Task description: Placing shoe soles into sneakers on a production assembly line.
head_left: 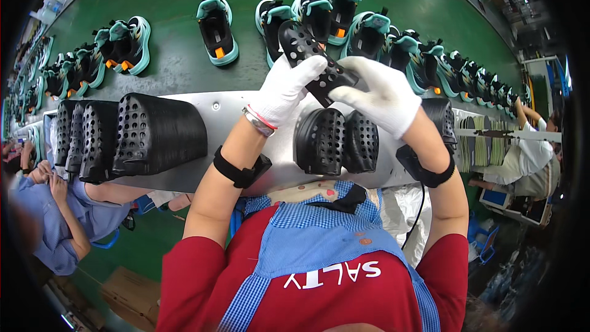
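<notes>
Both hands wear white gloves and meet at a black plastic shoe insert (pixel 302 46) dotted with round holes, held tilted above the metal ledge. My left hand (pixel 284 89) grips its left side, thumb laid across the holes. The lower right end is between the thumb and fingers of my right hand (pixel 382 93); that hand's fingertips are partly hidden. Just below, more black perforated inserts (pixel 329 141) are nested together on the ledge. A longer nested row of such inserts (pixel 161 135) lies to the left, and another stack (pixel 439 117) is beyond my right forearm.
The metal ledge (pixel 236 126) runs along a green worktable (pixel 169 80). Black and teal shoes with orange tabs, including a single shoe (pixel 216 29), line the table. A person in blue (pixel 52 215) is at left, another person (pixel 525 160) at right, near stacked insoles (pixel 485 141).
</notes>
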Demonstrator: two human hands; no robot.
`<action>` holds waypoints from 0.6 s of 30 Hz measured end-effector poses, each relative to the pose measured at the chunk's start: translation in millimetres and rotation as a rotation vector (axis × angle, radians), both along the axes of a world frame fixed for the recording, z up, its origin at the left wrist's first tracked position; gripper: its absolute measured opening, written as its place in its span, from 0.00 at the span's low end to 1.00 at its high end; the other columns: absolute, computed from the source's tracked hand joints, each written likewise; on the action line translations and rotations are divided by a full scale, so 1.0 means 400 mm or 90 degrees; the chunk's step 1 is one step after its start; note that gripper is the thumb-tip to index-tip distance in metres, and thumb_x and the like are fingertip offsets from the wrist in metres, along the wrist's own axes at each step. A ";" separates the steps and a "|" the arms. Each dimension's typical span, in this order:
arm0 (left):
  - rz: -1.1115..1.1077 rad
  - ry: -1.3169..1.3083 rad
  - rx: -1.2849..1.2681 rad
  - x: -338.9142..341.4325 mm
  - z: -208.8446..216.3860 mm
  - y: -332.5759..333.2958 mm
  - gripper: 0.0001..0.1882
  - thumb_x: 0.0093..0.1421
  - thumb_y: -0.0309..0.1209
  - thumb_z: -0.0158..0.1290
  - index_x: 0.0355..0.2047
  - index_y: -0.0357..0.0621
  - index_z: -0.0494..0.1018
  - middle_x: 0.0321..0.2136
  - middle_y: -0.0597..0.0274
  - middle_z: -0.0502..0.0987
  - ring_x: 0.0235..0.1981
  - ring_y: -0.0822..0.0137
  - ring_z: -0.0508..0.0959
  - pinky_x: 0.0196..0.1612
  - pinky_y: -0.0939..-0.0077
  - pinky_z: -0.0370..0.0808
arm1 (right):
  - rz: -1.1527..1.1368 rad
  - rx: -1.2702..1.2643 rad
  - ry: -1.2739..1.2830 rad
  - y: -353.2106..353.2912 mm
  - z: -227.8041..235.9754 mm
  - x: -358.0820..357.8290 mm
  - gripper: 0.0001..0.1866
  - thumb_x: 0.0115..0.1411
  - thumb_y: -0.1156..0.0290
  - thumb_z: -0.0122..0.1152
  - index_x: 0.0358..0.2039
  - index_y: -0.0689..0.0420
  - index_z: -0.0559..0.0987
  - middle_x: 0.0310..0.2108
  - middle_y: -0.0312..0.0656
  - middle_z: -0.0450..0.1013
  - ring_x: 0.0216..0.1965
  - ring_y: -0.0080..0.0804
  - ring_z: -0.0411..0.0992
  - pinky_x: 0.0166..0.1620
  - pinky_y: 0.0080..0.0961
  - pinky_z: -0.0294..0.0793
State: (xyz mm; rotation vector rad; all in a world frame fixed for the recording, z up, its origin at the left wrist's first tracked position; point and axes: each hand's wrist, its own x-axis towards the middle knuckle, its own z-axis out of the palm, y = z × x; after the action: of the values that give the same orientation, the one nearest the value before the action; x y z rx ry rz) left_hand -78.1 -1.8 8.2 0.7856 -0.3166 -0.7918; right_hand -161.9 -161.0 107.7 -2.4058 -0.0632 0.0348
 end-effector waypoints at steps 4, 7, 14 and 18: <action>0.081 0.028 0.002 0.018 -0.008 0.001 0.14 0.62 0.32 0.54 0.46 0.42 0.68 0.37 0.66 0.73 0.35 0.74 0.73 0.42 0.76 0.74 | -0.026 -0.138 0.059 0.037 -0.018 0.062 0.24 0.53 0.51 0.62 0.34 0.63 0.75 0.30 0.54 0.73 0.33 0.51 0.73 0.38 0.37 0.72; 0.093 0.087 -0.040 0.029 -0.017 0.011 0.14 0.63 0.32 0.51 0.47 0.41 0.67 0.40 0.63 0.74 0.41 0.71 0.74 0.44 0.71 0.74 | -0.016 -0.175 0.081 0.049 -0.040 0.102 0.23 0.54 0.51 0.59 0.30 0.63 0.74 0.27 0.54 0.73 0.32 0.50 0.73 0.36 0.37 0.72; 0.114 -0.160 0.366 0.093 -0.023 0.066 0.18 0.62 0.39 0.53 0.45 0.39 0.72 0.39 0.58 0.76 0.39 0.68 0.77 0.42 0.71 0.75 | -0.077 -0.137 0.213 0.048 -0.075 0.190 0.23 0.52 0.48 0.56 0.29 0.59 0.78 0.23 0.49 0.74 0.28 0.43 0.75 0.34 0.29 0.73; 0.263 -0.604 0.640 0.098 -0.083 0.081 0.18 0.53 0.40 0.59 0.41 0.44 0.75 0.35 0.56 0.74 0.38 0.60 0.76 0.41 0.68 0.73 | -0.156 -0.033 0.376 0.033 -0.081 0.272 0.25 0.49 0.47 0.58 0.19 0.61 0.76 0.16 0.43 0.71 0.16 0.32 0.69 0.23 0.29 0.69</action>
State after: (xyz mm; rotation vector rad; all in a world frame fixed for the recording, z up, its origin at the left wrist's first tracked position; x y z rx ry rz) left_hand -38.9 30.4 -25.0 2.0999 -0.5737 -0.0740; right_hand -53.3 -147.7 75.4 -2.3426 0.5073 0.6310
